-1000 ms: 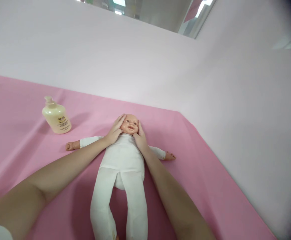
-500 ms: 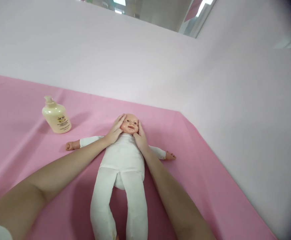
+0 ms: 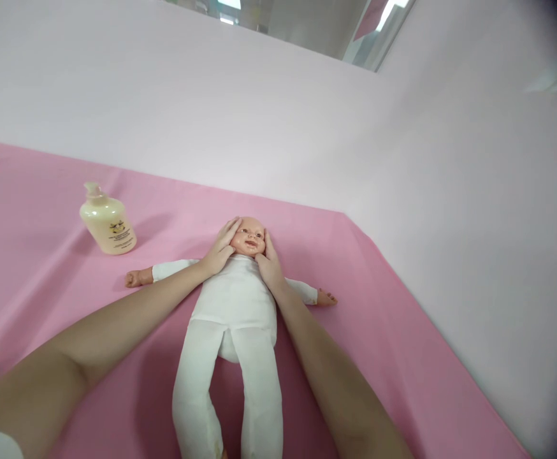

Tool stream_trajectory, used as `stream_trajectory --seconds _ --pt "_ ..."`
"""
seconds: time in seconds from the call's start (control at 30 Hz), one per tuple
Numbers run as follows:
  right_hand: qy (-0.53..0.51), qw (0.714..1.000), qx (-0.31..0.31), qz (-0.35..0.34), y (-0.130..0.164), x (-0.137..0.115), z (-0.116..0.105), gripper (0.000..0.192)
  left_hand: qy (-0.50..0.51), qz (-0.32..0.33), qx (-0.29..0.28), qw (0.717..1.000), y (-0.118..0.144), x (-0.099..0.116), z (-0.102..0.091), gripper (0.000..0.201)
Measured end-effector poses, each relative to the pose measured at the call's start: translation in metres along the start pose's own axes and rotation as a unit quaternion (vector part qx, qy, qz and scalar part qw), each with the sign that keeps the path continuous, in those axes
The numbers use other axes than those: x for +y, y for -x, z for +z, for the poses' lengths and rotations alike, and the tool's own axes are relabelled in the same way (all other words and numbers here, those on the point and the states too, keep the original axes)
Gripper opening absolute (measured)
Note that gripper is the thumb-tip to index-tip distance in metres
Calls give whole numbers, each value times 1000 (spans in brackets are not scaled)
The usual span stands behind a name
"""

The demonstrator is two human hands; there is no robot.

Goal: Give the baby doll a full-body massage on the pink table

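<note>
A baby doll [image 3: 235,287] with a white cloth body lies on its back, head away from me and arms spread. My left hand [image 3: 219,250] rests along the left side of its head, fingers stretched out flat and thumb near the jaw. Against the right side of the head lies my right hand [image 3: 269,264], its fingers also extended and its thumb by the chin. Neither hand wraps round the head; both touch it. The doll's feet are mostly cut off by the lower edge of the view.
A pale yellow pump bottle [image 3: 109,223] stands upright to the left of the doll. The pink cloth [image 3: 374,319] covers the table and meets white walls [image 3: 259,121] behind and to the right. A window or glass panel [image 3: 307,29] shows at the top.
</note>
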State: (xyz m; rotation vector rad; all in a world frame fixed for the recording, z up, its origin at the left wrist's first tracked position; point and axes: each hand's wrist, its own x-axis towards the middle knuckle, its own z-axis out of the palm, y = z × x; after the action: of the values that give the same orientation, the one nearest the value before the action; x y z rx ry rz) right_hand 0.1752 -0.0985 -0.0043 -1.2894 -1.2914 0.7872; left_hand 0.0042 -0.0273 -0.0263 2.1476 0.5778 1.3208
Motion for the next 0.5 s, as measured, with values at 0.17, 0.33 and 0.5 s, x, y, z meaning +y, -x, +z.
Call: stream_trajectory --seconds 0.17,0.33,0.5 --pt "4 1000 -1 5 1 -3 0 88 -4 3 -2 1000 0 1 0 71" --pt "11 1000 0 0 0 -2 0 88 -8 -1 -6 1000 0 3 -1 71" --pt "15 1000 -2 -1 -1 -2 0 88 -15 -7 -9 1000 0 3 0 71"
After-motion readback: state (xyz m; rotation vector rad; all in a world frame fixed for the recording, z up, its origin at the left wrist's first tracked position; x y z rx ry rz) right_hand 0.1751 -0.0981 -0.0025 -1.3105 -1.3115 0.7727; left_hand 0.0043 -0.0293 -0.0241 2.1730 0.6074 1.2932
